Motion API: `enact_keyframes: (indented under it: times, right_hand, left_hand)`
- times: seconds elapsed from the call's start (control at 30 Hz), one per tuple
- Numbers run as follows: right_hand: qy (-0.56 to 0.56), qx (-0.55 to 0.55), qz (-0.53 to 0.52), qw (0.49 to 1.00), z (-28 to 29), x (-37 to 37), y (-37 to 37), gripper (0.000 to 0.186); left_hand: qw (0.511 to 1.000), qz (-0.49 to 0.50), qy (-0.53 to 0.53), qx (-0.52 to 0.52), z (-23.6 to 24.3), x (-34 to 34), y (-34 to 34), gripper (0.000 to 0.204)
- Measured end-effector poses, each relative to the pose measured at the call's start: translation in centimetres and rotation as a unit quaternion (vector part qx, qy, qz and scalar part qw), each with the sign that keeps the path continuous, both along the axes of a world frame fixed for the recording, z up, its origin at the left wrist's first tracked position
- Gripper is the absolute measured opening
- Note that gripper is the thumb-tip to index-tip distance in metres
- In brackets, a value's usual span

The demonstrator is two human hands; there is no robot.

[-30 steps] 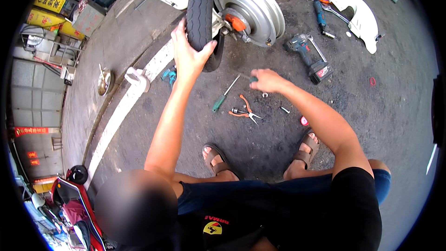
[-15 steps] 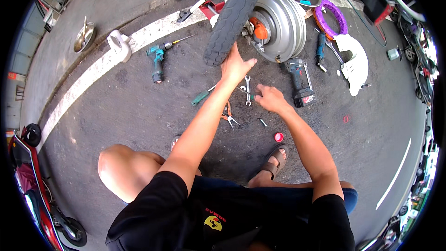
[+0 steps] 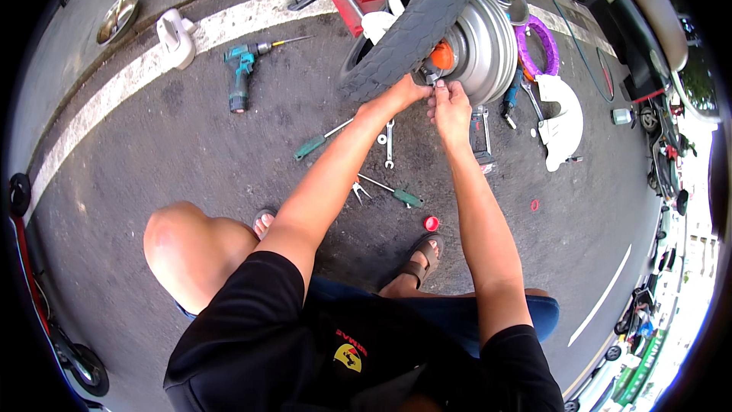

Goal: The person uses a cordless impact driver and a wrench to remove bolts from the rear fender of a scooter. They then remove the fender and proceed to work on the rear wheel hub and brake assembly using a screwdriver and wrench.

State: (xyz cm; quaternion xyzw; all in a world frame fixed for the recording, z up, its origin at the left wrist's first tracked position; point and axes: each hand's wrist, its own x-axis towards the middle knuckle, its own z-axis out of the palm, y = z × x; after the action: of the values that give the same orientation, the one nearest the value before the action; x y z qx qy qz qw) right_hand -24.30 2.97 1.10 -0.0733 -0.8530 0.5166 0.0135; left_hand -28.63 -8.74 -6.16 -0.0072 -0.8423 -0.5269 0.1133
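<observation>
A scooter wheel's grey metal rim point(image 3: 488, 53) stands beside a worn black tyre point(image 3: 419, 38), with an orange part point(image 3: 441, 56) at the hub. Just below that part, my right hand point(image 3: 451, 111) pinches thumb and finger together on something small at the hub's lower edge. My left hand point(image 3: 404, 94) meets it there from the left, under the tyre, its fingers curled and partly hidden. What either hand holds is too small to make out. Below the hands lie a wrench point(image 3: 390, 145) and two green-handled screwdrivers, one left point(image 3: 311, 147) and one nearer me point(image 3: 407, 197).
A teal drill point(image 3: 240, 76) lies to the left, near a metal bowl point(image 3: 118, 19). An impact driver point(image 3: 483, 159) sits partly behind my right hand. Further right are a purple ring point(image 3: 538, 46) and a white curved cover point(image 3: 563, 122). A red cap point(image 3: 431, 223) lies near my foot.
My right hand has left the screwdriver, which now lies on the ground, and risen to the hub beside my left hand. My left hand has moved toward the hub. The view has shifted.
</observation>
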Motion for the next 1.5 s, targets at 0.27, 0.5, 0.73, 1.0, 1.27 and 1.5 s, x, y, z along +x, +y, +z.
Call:
enact_keyframes:
  times: [0.27, 0.5, 0.73, 1.0, 1.27, 1.5]
  right_hand:
    - [0.01, 0.028, -0.011, 0.999, -1.5, -0.4, 0.1, 0.03]
    - [0.122, 0.029, -0.011, 0.992, -2.2, -0.5, -0.4, 0.019]
    - [0.131, -0.016, -0.042, 0.99, -2.4, 0.4, -0.9, 0.02]
    - [0.34, 0.129, -0.006, 0.932, -1.4, 0.1, -0.6, 0.022]
    - [0.331, 0.166, 0.014, 0.929, -0.5, 0.8, -0.3, 0.016]
    - [0.176, 0.085, 0.012, 0.981, -0.7, 0.5, -0.5, 0.02]
  left_hand:
    - [0.999, 0.041, 0.036, 0.003, 0.0, 0.2, -0.1, 0.079]
    - [0.992, 0.065, 0.106, -0.023, -1.2, -0.8, 0.0, 0.08]
    - [0.995, 0.054, 0.084, -0.006, -0.3, -0.1, -0.4, 0.089]
    - [0.996, 0.058, 0.051, -0.05, 1.2, 0.6, -0.7, 0.092]
    - [0.995, 0.055, 0.079, -0.001, 0.2, 0.2, -0.6, 0.09]
    - [0.998, 0.05, 0.036, -0.027, 0.5, 0.4, -0.6, 0.085]
